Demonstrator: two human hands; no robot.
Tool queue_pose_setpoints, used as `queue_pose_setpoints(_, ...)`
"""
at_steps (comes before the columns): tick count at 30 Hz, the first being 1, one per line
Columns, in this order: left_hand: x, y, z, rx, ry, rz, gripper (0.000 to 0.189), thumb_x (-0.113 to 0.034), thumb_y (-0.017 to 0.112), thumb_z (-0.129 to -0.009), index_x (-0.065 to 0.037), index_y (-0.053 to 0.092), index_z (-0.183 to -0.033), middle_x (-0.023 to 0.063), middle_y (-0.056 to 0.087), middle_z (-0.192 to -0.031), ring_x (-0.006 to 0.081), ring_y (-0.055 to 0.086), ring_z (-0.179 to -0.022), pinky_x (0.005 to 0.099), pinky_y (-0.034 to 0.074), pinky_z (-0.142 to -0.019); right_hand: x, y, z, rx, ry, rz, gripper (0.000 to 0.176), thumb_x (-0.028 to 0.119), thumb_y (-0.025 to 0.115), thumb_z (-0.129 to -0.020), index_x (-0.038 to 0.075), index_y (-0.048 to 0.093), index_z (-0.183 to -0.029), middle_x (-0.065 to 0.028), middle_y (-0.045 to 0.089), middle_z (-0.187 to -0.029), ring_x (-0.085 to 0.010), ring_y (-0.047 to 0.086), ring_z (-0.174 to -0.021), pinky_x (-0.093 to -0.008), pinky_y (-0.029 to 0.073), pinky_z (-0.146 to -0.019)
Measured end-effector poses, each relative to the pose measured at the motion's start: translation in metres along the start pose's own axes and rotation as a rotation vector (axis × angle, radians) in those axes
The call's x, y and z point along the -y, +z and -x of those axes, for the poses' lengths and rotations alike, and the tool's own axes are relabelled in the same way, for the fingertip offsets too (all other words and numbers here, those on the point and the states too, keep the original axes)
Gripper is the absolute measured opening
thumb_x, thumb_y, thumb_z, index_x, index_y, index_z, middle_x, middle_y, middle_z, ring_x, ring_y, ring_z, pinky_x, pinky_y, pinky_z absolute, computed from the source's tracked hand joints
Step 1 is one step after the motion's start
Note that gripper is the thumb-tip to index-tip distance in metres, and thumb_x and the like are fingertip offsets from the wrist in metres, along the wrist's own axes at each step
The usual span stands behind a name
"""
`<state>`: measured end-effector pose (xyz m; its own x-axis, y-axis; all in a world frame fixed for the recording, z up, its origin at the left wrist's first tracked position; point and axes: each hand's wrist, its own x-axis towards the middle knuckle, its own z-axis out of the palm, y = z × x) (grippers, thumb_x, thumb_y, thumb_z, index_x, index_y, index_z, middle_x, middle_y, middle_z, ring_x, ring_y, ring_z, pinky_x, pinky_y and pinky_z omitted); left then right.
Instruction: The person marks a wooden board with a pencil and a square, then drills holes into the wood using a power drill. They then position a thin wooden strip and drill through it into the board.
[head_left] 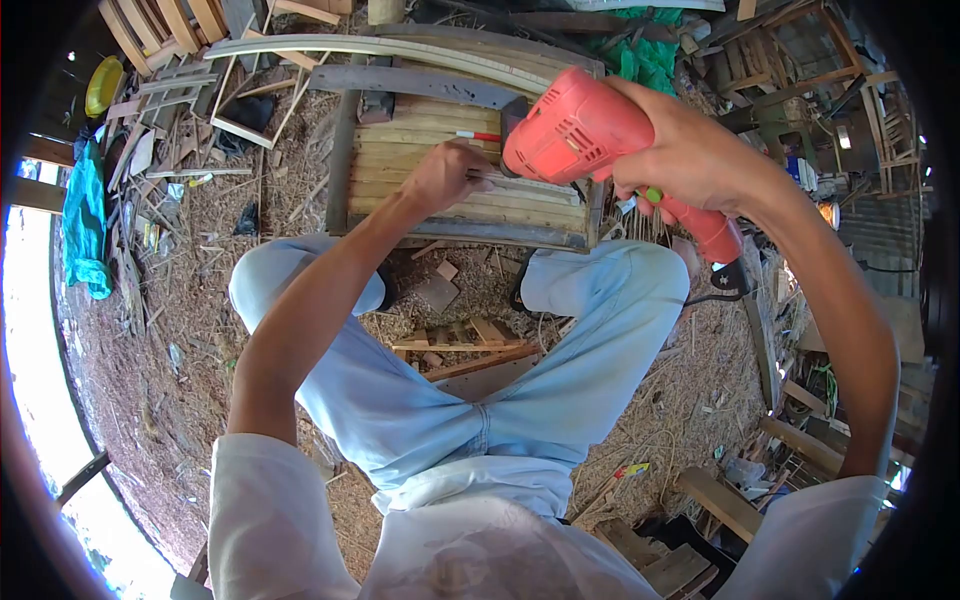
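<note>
My right hand (pixel 690 150) is wrapped round the handle of a red corded power drill (pixel 572 128), held over a low slatted wooden bench (pixel 400 150) between my knees. The drill's front end points left and down. My left hand (pixel 447 180) is closed in a pinch just left of that front end. A thin dark bit shows at its fingertips, but I cannot make out what it is. On the slats above my left hand lies a red and white pen-like stick (pixel 478 135). A pale wooden strip (pixel 540 188) lies under the drill's front.
Long curved boards (pixel 410 85) lie across the bench's far side. Scrap wood and an open wooden frame (pixel 245 125) litter the left. A teal plastic sheet (pixel 88 220) hangs there. Wood pieces (pixel 465 345) lie on the shavings between my feet. Planks (pixel 720 505) lie lower right.
</note>
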<state>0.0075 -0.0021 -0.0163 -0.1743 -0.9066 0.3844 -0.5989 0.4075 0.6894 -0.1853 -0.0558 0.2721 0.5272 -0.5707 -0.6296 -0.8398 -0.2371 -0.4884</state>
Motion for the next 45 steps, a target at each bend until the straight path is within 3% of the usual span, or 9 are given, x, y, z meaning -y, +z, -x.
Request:
queue_pose_setpoints(28, -0.003, 0.001, 0.001, 0.011, -0.043, -0.002, 0.021, -0.013, 0.079, -0.068, -0.005, 0.074, -0.087, 0.0112, 0.071, -0.086, 0.0316, 0.065, -0.082, 0.0408, 0.052, -0.075, -0.005, 0.0, -0.007, -0.011, -0.002, -0.01, 0.079, 0.005, 0.059, -0.075, 0.009, 0.031, -0.149, -0.0099, 0.066, -0.093, -0.0123, 0.057, -0.057, -0.0296, 0.05, -0.047)
queue_pose_setpoints(38, -0.001, 0.0, 0.002, 0.092, -0.146, -0.076, 0.022, -0.022, 0.077, -0.074, -0.009, 0.074, -0.093, 0.0124, 0.07, -0.089, 0.032, 0.066, -0.089, 0.042, 0.053, -0.079, 0.004, -0.015, -0.003, 0.065, -0.008, -0.069, 0.065, 0.005, 0.061, -0.078, 0.005, 0.039, -0.138, -0.0124, 0.064, -0.1, -0.0136, 0.062, -0.068, -0.0296, 0.053, -0.05)
queue_pose_setpoints(41, -0.005, -0.002, 0.001, 0.103, -0.195, -0.067, 0.023, -0.023, 0.076, -0.075, -0.009, 0.074, -0.093, 0.0132, 0.07, -0.091, 0.0327, 0.066, -0.09, 0.0417, 0.053, -0.081, 0.01, -0.025, 0.018, 0.022, -0.02, -0.121, 0.068, 0.004, 0.061, -0.078, 0.005, 0.036, -0.141, -0.013, 0.063, -0.102, -0.0144, 0.062, -0.068, -0.0299, 0.053, -0.05)
queue_pose_setpoints(45, -0.003, -0.006, -0.002, 0.149, -0.123, -0.116, 0.028, -0.023, 0.076, -0.075, -0.008, 0.073, -0.099, 0.0134, 0.07, -0.098, 0.0324, 0.065, -0.096, 0.0408, 0.052, -0.085, 0.008, -0.026, 0.038, -0.122, -0.038, -0.137, 0.074, 0.004, 0.062, -0.078, 0.006, 0.031, -0.146, -0.013, 0.064, -0.101, -0.0153, 0.062, -0.069, -0.0296, 0.052, -0.05)
